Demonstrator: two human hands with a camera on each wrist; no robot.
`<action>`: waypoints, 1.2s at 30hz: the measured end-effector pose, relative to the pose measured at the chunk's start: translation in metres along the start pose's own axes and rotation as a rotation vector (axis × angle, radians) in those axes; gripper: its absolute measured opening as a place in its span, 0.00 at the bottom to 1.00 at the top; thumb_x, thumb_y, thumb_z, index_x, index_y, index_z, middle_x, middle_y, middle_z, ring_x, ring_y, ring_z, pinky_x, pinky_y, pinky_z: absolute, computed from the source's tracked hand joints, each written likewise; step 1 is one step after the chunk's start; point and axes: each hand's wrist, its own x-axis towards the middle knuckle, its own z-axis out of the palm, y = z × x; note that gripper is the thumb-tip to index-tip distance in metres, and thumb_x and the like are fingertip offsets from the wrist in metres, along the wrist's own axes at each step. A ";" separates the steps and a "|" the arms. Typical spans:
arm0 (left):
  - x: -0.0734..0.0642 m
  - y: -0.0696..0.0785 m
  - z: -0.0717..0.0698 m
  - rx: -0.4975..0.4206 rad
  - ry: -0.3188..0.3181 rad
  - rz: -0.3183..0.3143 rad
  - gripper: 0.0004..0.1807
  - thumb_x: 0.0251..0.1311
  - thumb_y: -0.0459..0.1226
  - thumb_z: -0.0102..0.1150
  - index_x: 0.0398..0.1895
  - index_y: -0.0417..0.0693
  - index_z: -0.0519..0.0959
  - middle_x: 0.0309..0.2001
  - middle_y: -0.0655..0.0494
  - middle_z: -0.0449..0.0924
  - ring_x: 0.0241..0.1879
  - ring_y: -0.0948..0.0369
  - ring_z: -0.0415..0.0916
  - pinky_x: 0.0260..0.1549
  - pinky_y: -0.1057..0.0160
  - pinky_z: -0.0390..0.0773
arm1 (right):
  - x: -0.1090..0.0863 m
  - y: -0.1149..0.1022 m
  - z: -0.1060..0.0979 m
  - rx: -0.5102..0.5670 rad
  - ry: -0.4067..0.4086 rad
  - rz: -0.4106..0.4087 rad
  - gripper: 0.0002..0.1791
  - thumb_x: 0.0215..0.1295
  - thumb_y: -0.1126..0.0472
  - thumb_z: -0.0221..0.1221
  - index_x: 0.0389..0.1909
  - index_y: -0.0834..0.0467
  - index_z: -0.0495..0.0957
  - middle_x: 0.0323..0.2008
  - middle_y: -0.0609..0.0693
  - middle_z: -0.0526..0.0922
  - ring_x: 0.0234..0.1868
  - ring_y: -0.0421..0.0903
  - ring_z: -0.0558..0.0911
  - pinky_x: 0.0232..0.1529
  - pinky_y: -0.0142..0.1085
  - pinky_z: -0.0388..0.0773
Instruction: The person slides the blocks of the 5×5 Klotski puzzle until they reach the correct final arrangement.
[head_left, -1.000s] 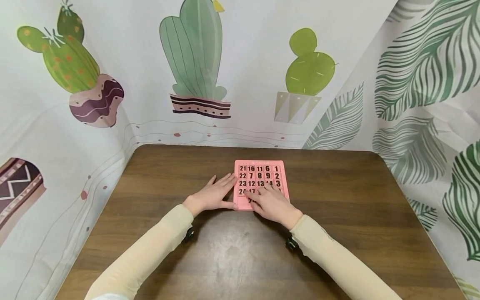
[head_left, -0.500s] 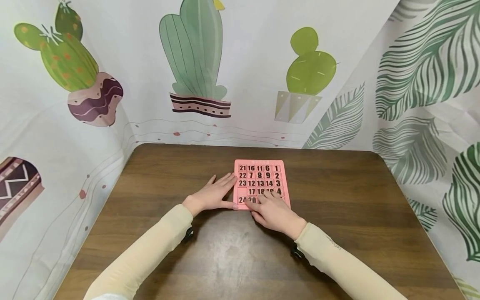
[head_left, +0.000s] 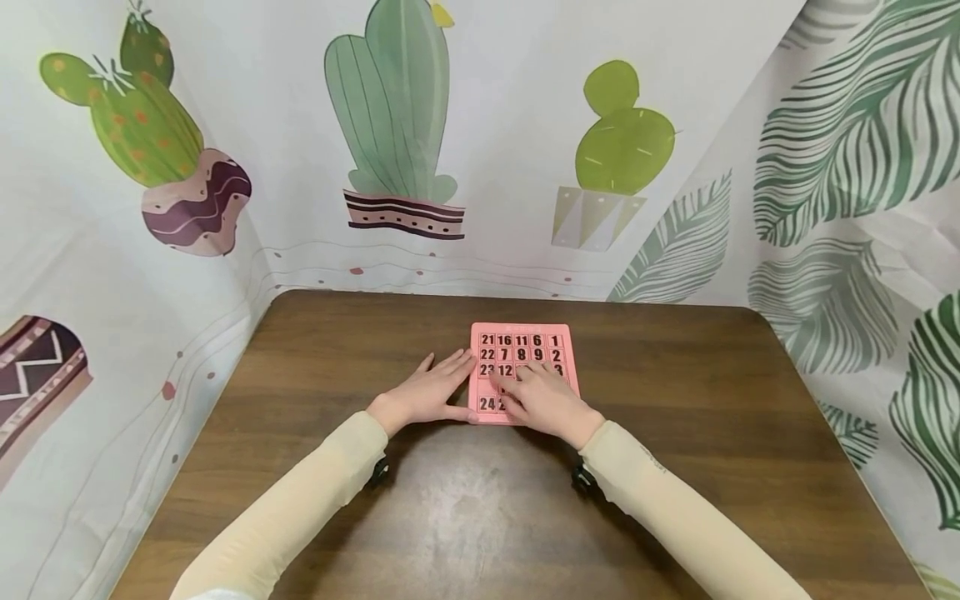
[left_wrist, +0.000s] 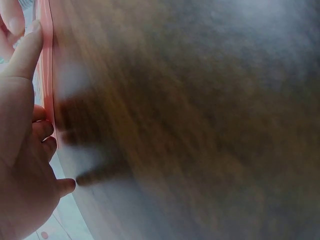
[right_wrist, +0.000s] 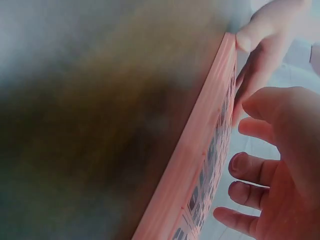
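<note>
A pink number slide puzzle (head_left: 517, 328) with black-numbered tiles lies flat at the far middle of the table. My left hand (head_left: 426, 395) rests against its left side, fingers stretched along the edge and thumb at the near left corner. Over the lower right of the board spreads my right hand (head_left: 550, 403), index fingertip just below tile 23 (head_left: 486, 369), beside a gap in the left column. Tile 24 (head_left: 487, 405) sits in the bottom row under that gap. Several tiles are hidden beneath the right hand. In the right wrist view, loosely bent fingers (right_wrist: 247, 167) hover at the numbered face.
The brown wooden table (head_left: 337, 350) extends around the puzzle on every side. Behind it hangs a white cloth (head_left: 510, 167) printed with cacti and leaves, meeting the table's back edge.
Tile 24 has slid down from the fourth row to the bottom row, leaving a gap above it. My right hand then shifted up the board. The left hand stays put.
</note>
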 end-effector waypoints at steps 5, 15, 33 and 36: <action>0.000 0.000 -0.001 -0.008 -0.002 0.004 0.58 0.49 0.72 0.46 0.74 0.47 0.44 0.75 0.51 0.39 0.73 0.57 0.36 0.65 0.40 0.41 | 0.009 0.005 0.002 -0.009 -0.059 0.059 0.23 0.66 0.50 0.52 0.62 0.45 0.72 0.48 0.58 0.80 0.56 0.63 0.74 0.59 0.56 0.64; 0.002 -0.001 0.002 0.000 0.007 -0.001 0.58 0.48 0.73 0.45 0.75 0.49 0.44 0.75 0.52 0.38 0.73 0.58 0.35 0.66 0.41 0.40 | 0.003 0.001 0.003 -0.042 -0.070 0.033 0.23 0.66 0.49 0.51 0.62 0.46 0.73 0.48 0.56 0.80 0.53 0.58 0.75 0.58 0.55 0.65; 0.001 -0.002 0.000 -0.002 0.004 -0.009 0.58 0.48 0.73 0.46 0.75 0.48 0.44 0.75 0.53 0.39 0.73 0.58 0.36 0.65 0.40 0.41 | 0.004 0.001 -0.001 0.012 -0.049 0.006 0.21 0.66 0.50 0.51 0.59 0.48 0.75 0.44 0.54 0.81 0.48 0.56 0.77 0.56 0.53 0.68; 0.000 0.000 0.000 -0.011 0.003 -0.001 0.58 0.48 0.72 0.47 0.75 0.48 0.45 0.75 0.52 0.39 0.73 0.57 0.36 0.65 0.40 0.41 | 0.011 0.007 0.003 0.029 -0.072 0.056 0.23 0.67 0.49 0.50 0.62 0.48 0.73 0.48 0.56 0.80 0.54 0.57 0.75 0.59 0.54 0.65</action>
